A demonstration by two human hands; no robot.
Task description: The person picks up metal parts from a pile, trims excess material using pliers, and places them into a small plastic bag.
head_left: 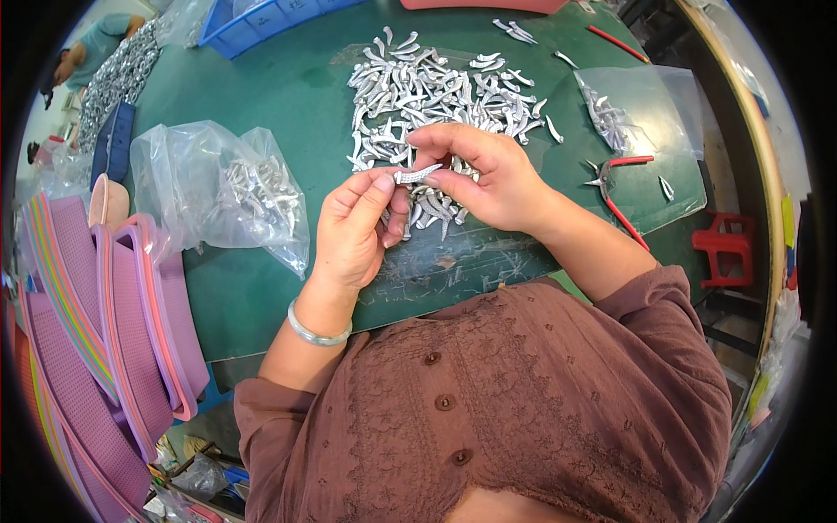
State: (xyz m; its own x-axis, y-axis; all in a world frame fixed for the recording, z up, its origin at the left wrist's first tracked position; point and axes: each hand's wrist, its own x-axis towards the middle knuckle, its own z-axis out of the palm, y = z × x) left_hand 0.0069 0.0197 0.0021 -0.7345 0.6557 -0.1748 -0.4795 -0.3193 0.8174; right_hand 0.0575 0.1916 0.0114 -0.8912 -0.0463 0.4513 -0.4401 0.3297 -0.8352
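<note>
A small curved silver metal piece [417, 173] is pinched between both hands over the green table [288, 96]. My left hand [353, 231] grips its left end with thumb and fingers. My right hand [484, 174] holds the right end from above. Just beyond the hands lies a heap of several similar silver pieces [436, 87], spread on a clear plastic sheet. A pale green bangle [318, 333] circles my left wrist.
A clear bag of metal pieces [227, 192] lies to the left, another bag [623, 109] to the right. Red-handled pliers [619, 187] rest right of my right hand. Purple belts [96, 322] hang at the left edge. A blue bin [253, 22] stands far left.
</note>
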